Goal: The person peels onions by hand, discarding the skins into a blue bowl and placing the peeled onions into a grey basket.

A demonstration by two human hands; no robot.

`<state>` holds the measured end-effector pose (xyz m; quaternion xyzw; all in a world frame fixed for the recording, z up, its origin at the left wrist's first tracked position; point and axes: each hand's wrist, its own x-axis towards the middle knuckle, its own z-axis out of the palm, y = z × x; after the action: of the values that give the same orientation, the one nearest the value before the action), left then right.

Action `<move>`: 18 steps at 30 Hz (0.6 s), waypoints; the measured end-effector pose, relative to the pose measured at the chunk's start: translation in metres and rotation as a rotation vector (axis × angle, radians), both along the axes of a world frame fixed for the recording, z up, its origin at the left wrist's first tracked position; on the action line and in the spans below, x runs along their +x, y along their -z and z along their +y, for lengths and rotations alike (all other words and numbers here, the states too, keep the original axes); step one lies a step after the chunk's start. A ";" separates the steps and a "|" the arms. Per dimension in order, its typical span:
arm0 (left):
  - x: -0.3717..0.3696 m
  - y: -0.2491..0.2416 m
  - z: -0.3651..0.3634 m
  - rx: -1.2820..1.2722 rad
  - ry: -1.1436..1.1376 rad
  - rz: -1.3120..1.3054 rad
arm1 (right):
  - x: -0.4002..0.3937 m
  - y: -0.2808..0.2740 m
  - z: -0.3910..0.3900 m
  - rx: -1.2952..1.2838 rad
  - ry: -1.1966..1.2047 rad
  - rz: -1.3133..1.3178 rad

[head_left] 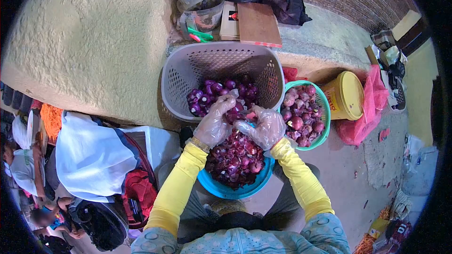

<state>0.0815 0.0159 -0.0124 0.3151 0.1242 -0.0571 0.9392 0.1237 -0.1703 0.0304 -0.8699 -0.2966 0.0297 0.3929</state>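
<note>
Both of my hands wear clear plastic gloves and meet over the blue basin (pixel 205 182), which holds red onions and loose skins (pixel 235 160). In the fingers of my left hand (pixel 214 123) is a red onion (pixel 237 108). My right hand (pixel 266 126) is closed close beside that onion; a bit of blue shows at its fingertips, too small to name. Just beyond, a grey perforated basket (pixel 188 66) contains shiny peeled purple onions (pixel 212 89). To the right, a green basket (pixel 326 108) is filled with onions in dry skins (pixel 301 113).
A yellow lidded bucket (pixel 351 95) and a pink plastic bag (pixel 365 120) stand at right. Behind the grey basket, a ledge bears clear containers (pixel 207 11) and a brown board (pixel 258 21). At left lie white cloth (pixel 94 155) and a black bag (pixel 101 223); another person (pixel 59 216) is at lower left.
</note>
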 end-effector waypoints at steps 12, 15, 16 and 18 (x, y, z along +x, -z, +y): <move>-0.003 0.004 0.000 0.120 0.016 0.003 | 0.010 0.005 -0.007 -0.063 -0.102 -0.097; -0.001 0.009 0.001 0.080 -0.013 -0.002 | 0.012 0.009 -0.009 -0.057 -0.206 -0.070; 0.000 0.010 0.002 0.045 -0.031 -0.015 | 0.012 0.010 -0.010 -0.103 -0.278 -0.070; -0.001 0.002 0.003 0.043 -0.057 0.017 | 0.012 0.009 -0.011 -0.148 -0.350 -0.072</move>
<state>0.0808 0.0187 -0.0140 0.3308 0.1424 -0.0301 0.9324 0.1353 -0.1814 0.0215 -0.8321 -0.4541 0.0881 0.3059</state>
